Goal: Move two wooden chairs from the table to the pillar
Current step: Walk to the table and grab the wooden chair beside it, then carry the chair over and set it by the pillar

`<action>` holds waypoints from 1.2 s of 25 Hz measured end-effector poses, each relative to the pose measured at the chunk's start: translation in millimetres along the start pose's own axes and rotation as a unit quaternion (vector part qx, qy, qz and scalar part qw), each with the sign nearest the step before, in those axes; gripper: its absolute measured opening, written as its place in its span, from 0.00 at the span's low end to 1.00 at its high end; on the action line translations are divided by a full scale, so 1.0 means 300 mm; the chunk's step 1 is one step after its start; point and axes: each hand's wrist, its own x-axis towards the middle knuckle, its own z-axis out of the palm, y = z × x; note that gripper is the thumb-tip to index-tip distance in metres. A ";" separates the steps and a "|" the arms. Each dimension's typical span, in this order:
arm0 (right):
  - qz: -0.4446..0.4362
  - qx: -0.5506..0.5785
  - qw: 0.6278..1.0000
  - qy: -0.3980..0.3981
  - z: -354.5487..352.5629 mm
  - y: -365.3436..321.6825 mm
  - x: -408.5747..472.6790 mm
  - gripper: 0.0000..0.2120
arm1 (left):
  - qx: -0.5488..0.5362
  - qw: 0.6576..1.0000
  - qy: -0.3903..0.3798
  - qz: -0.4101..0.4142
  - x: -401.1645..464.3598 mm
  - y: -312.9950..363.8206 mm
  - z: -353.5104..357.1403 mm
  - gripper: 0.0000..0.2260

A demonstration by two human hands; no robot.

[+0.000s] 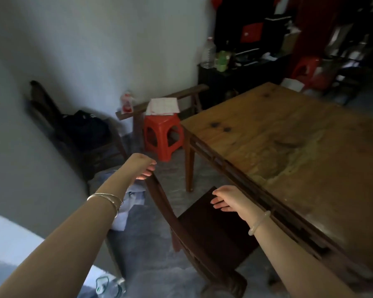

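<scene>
A dark wooden chair (pixel 205 231) stands on the grey floor (pixel 155 250) along the near edge of the wooden table (pixel 289 143), its seat partly tucked beneath that edge and its curved back turned away from the table. The left hand (pixel 143 168) is curled over the far end of the chair's top rail, fingers wrapped down around the wood. The right hand (pixel 226 201) hovers over the far corner of the seat with fingers spread and loosely open, holding nothing; whether the fingertips touch the seat cannot be told. A second dark chair (pixel 73 130) stands against the white wall (pixel 95 50) to the left, with a black bag on its seat. A red plastic stool (pixel 163 136) sits by the table's far left corner, folded cloth on top.
</scene>
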 end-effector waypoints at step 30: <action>0.152 -0.046 0.937 0.312 0.331 0.353 -0.406 0.15 | 0.382 0.896 -0.147 0.169 0.268 -0.187 -0.023 0.28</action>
